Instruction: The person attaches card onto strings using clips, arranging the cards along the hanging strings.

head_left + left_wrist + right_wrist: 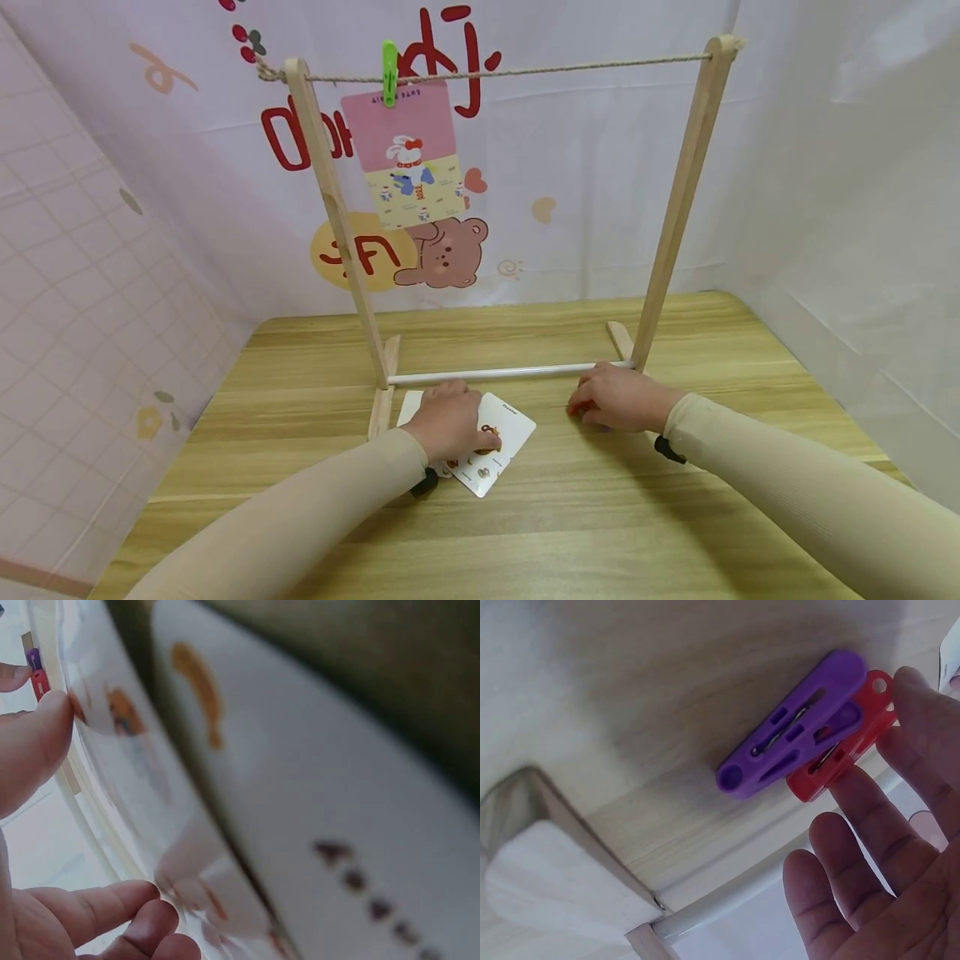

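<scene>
My left hand (450, 421) rests over white cards at the table's left middle. Its thumb and fingers are spread across the upper card (504, 425), printed with a brown bear-like figure; part of another card (409, 406) shows beneath the hand. In the left wrist view the fingertips (142, 892) touch the card face. To the right, my right hand (618, 398) is low at the table, its thumb and fingers at a red clothespin (840, 746), pinching its end. A purple clothespin (795, 724) lies against the red one, nearer the right wrist camera.
A wooden frame stands behind the hands, with posts (686, 200), a white bottom rod (510, 372) and a twine line (555, 70). On the line, a green clothespin (389, 73) holds a pink and yellow card (405, 158). Printed cloth hangs behind the wooden table (570, 533).
</scene>
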Available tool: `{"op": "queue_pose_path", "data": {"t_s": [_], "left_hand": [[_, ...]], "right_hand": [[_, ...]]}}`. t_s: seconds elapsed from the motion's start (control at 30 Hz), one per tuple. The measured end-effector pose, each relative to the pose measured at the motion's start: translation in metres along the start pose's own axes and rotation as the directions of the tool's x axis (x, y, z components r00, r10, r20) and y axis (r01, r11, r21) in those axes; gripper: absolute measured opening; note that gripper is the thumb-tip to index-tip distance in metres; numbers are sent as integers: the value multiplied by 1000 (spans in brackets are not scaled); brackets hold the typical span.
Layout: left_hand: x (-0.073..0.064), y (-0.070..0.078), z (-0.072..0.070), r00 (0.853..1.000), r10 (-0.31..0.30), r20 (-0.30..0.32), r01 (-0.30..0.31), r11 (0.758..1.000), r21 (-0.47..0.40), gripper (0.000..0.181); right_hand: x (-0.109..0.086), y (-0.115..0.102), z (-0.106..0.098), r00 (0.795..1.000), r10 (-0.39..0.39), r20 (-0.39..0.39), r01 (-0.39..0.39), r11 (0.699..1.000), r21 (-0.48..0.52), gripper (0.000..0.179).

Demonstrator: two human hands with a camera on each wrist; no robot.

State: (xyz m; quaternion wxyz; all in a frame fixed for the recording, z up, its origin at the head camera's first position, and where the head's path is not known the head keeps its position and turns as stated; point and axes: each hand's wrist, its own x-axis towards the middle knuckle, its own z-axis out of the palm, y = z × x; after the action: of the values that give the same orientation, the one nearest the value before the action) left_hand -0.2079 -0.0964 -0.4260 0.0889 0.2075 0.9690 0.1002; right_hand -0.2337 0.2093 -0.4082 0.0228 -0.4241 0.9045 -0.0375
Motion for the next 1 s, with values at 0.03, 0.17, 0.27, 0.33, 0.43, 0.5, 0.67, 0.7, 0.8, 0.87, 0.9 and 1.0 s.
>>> {"op": "queue_pose_path", "data": {"t_s": [0.03,0.17,0.27,0.33,0.43,0.5,0.67,0.7,0.8,0.87,0.9,1.0], "left_hand": [[0,0,0,1000,-8,2,8,1000,2,58],[2,1,0,1000,-25,6,25,1000,3,58],[4,1,-1,1000,-27,12,27,1000,-6,59],[4,2,-2,999,-30,14,30,999,-13,60],[5,4,-3,999,-37,15,38,999,-31,60],[6,5,-4,999,-41,13,41,998,-46,58],[8,6,-3,999,-45,19,46,993,-106,49],[8,6,-3,999,-48,21,50,992,-119,48],[9,6,-4,997,-69,31,73,985,-155,46],[10,7,-4,995,-89,35,93,982,-163,46],[10,7,-4,994,-99,35,104,981,-164,46],[10,9,-4,992,-126,31,129,979,-158,47]], "right_hand": [[0,0,0,1000,1,3,0,1000,-2,16],[1,0,-1,1000,8,11,-8,1000,-5,17],[2,0,0,1000,7,10,-7,1000,-9,17],[2,0,0,1000,3,9,-3,1000,-12,17],[2,1,0,1000,-3,6,3,1000,-16,17],[2,1,0,1000,-5,5,5,1000,-19,17],[3,0,1,1000,-4,5,4,1000,-27,18],[3,0,1,1000,-2,7,2,1000,-27,19],[3,-1,1,1000,3,13,-3,1000,-21,19],[4,-2,1,1000,8,16,-8,1000,-18,19],[4,-2,1,1000,11,17,-10,1000,-19,19],[4,-3,2,1000,15,20,-15,1000,-21,19]]}}
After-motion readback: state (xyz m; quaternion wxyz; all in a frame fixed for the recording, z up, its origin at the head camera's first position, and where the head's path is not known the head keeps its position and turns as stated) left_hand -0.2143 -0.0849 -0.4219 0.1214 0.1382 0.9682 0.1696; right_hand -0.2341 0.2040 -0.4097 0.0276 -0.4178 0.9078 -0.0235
